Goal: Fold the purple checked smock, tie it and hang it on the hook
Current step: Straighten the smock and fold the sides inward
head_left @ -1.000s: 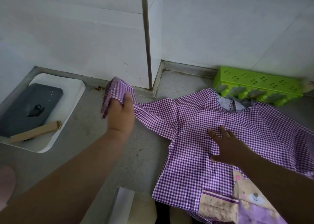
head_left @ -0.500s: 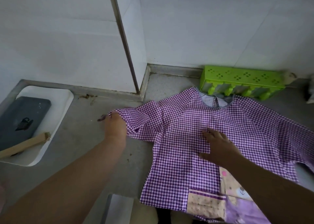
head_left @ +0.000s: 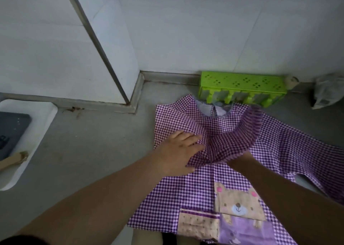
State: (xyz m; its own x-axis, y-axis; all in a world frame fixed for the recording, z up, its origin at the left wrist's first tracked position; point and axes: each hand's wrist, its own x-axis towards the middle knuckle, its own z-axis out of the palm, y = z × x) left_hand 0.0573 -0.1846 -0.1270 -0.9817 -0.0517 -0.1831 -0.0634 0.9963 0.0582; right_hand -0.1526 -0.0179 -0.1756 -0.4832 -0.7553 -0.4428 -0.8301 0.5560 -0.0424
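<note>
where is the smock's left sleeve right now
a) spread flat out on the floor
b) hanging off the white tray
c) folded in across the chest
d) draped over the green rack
c: the left sleeve lies folded across the smock's chest, with the left hand flat on it.

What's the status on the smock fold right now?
Left hand flat on the folded-in sleeve. Right hand hidden under that sleeve, grip unseen. Smock spread out, other sleeve unfolded. Green rack touching collar.

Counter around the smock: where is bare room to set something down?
Bare grey counter lies between the white tray and the smock, and behind the smock's folded sleeve up to the wall corner. Crowded on the right: green rack, crumpled bag, spread sleeve.
</note>
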